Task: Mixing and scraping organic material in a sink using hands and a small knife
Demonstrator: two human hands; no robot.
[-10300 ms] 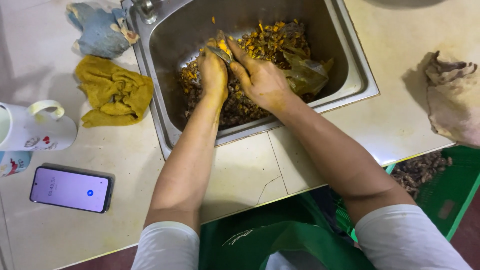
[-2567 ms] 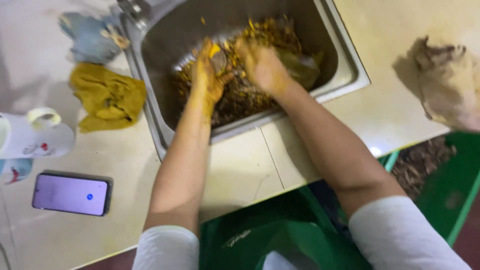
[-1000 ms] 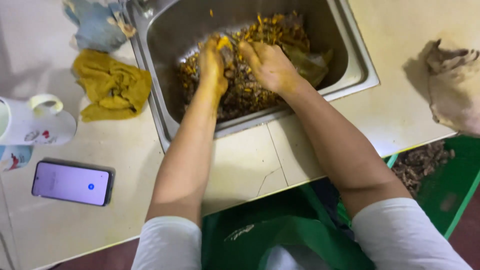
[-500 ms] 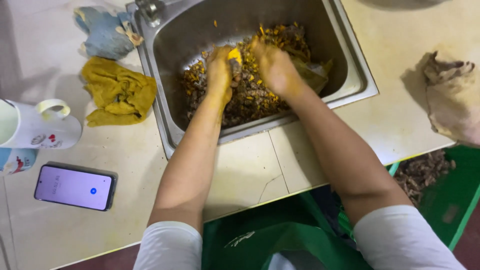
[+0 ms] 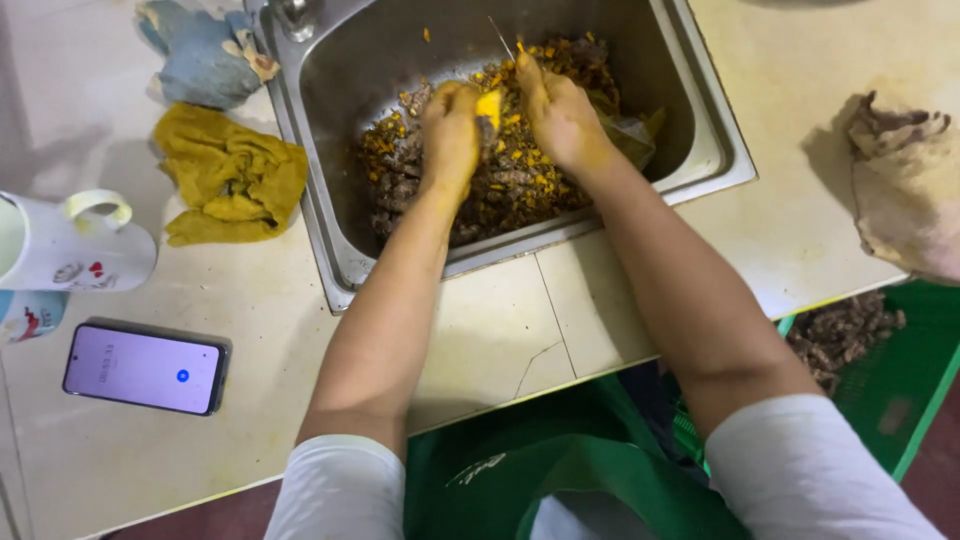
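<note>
Head view: I see the left hand (image 5: 450, 125) closed round a bright yellow peeled root piece (image 5: 489, 105) over the stainless steel sink (image 5: 335, 215); the right hand (image 5: 560, 115) pinches a thin blade (image 5: 500, 38), fingers curled. Brown-and-orange peel heap (image 5: 500, 180) lies below. Risk, as I judge it: stained, likely slick fingers beside the blade, a slip could nick the left thumb. Lit smartphone (image 5: 145, 367) near left invites splashes
</note>
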